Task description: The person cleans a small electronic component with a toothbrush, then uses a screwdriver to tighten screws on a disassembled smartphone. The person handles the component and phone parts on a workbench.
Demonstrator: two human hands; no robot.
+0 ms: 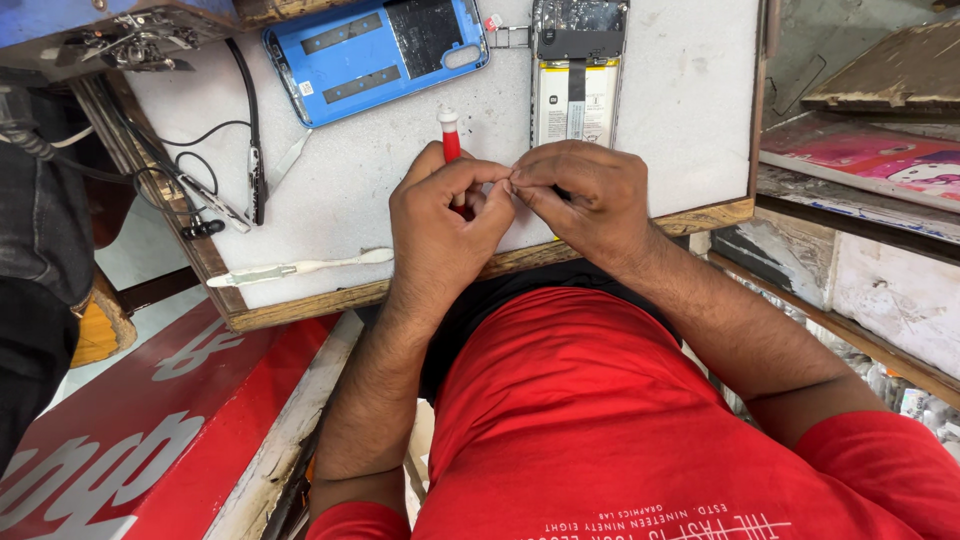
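The opened phone (575, 75) lies on the white tabletop (690, 120), battery exposed, its blue back cover (375, 55) already off beside it. The left hand (450, 225) grips a red screwdriver (450, 135); the right hand (590, 195) pinches something tiny, perhaps a screw. Reassembly has not begun.

Work board (680, 110) on the bench, opened phone (575, 75) at 12 o'clock, back cover (375, 55) at 11, toothbrush (300, 268) at 8, tweezers (255, 180) at 9, screwdriver (450, 135) under the left hand (445, 225), right hand (590, 200) touching it, both hands at 6.
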